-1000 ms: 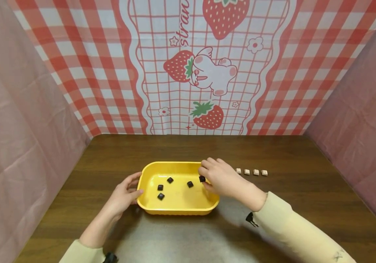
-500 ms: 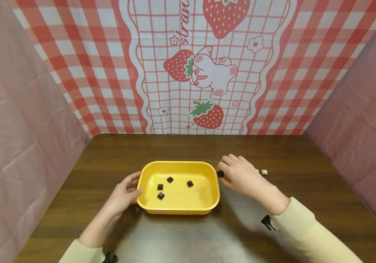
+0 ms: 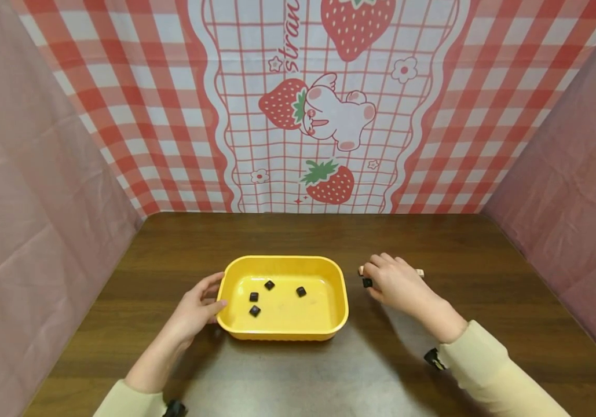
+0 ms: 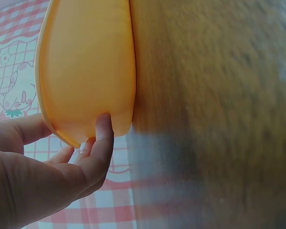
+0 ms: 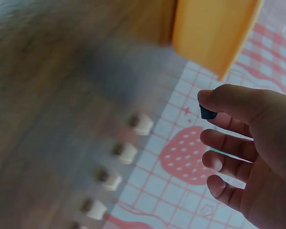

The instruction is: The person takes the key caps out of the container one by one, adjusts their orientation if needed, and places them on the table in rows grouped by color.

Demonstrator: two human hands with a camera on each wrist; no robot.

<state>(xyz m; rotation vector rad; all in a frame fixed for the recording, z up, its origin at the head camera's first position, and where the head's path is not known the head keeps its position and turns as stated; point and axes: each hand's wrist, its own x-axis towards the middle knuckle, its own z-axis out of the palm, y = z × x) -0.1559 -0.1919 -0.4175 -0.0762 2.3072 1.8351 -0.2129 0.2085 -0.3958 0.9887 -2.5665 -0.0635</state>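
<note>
Head view: a yellow, round-cornered, shallow tray (image 3: 283,336) rests on a brown wood-grain tabletop (image 3: 188,238), with four small black square blocks (image 3: 301,291) on its floor. The left hand (image 3: 193,310) grips the tray's left end, its thumb at the rim. The right hand (image 3: 395,282), well narrowed, pinches a further black block (image 3: 367,282) between thumb and forefinger, outside the tray's right end. A row of small cream blocks (image 3: 420,273) lies directly behind the right hand, which obstructs the middle of the row. The right wrist view shows this row blurred, its last block cut off by the lower border. Both pale sleeves (image 3: 490,362) run out of the head view at the bottom. A strip of tabletop separates the tray's right rim from the right hand; the tabletop's rear edge meets a red-and-white checked cloth (image 3: 172,116).
</note>
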